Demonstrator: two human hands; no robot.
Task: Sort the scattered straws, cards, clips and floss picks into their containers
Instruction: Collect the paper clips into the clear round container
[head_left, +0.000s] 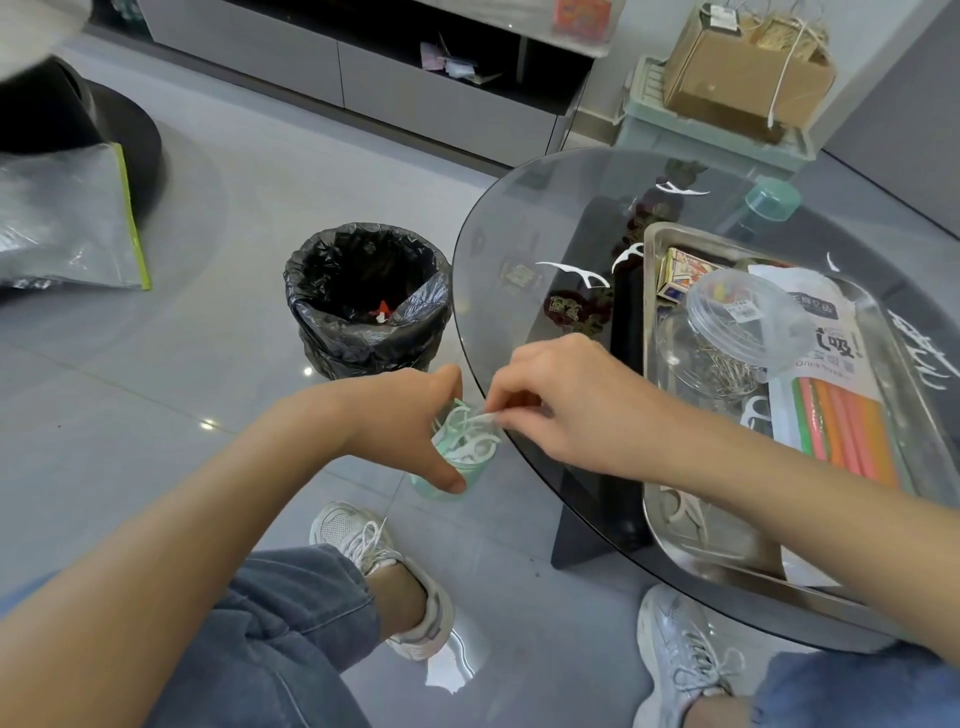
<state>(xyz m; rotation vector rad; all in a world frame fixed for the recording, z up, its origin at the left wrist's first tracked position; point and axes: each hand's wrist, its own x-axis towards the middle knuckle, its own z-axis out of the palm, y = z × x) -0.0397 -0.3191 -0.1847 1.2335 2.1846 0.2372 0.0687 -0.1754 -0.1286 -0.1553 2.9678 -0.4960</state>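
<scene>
Grey tiled floor (322, 171), glass table (519, 223), floss picks (571, 271)

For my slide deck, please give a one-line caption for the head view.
The left hand holds a green container while the right hand pinches a floss pick over it.

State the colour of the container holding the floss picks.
The container is mint green, head view.

Quick count: three floss picks (571, 273) loose on the glass table (519, 234), two more in the tray (647, 312), and a clump in the green cup (441, 488) I can't count. One straw pack (841, 415), one clip jar (701, 353), one card box (675, 270), one bin (363, 332).
</scene>
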